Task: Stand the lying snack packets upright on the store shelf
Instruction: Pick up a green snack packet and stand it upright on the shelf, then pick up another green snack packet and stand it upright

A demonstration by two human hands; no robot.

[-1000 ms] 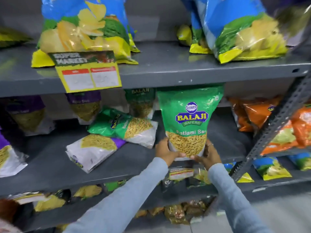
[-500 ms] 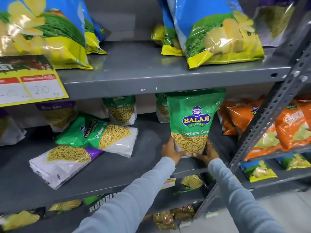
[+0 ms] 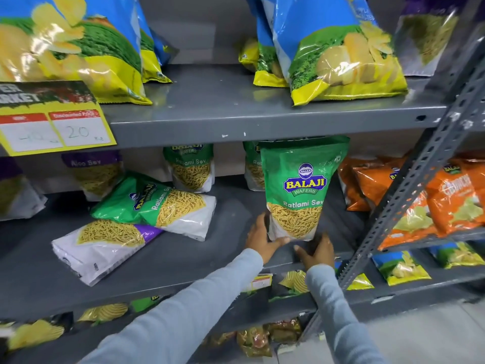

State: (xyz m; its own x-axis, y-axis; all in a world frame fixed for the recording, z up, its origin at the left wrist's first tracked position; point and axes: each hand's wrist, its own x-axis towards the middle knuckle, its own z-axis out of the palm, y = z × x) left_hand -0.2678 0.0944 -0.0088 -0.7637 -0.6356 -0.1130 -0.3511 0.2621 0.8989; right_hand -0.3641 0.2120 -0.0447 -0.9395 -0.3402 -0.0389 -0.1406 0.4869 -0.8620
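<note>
A green Balaji Ratlami Sev packet (image 3: pixel 299 190) stands upright on the grey middle shelf (image 3: pixel 231 222). My left hand (image 3: pixel 261 241) grips its lower left corner. My right hand (image 3: pixel 319 252) cups its lower right corner from below. To the left, a second green sev packet (image 3: pixel 160 206) lies flat, resting partly on a white and purple packet (image 3: pixel 102 245) that also lies flat near the shelf's front edge. Behind them, green packets (image 3: pixel 191 168) and a purple Aloo Sev packet (image 3: pixel 94 172) stand upright against the back wall.
The upper shelf's edge (image 3: pixel 262 124) hangs just above the held packet's top. A slanted perforated steel post (image 3: pixel 420 185) rises close on the right, with orange packets (image 3: pixel 459 203) beyond it. A yellow price tag (image 3: pixel 52 122) hangs at upper left. Blue chip bags (image 3: pixel 338 51) fill the top shelf.
The upright green packet has moved deeper onto the shelf with both hands at its base. The view has shifted closer and to the right, and my right hand has slipped lower.
</note>
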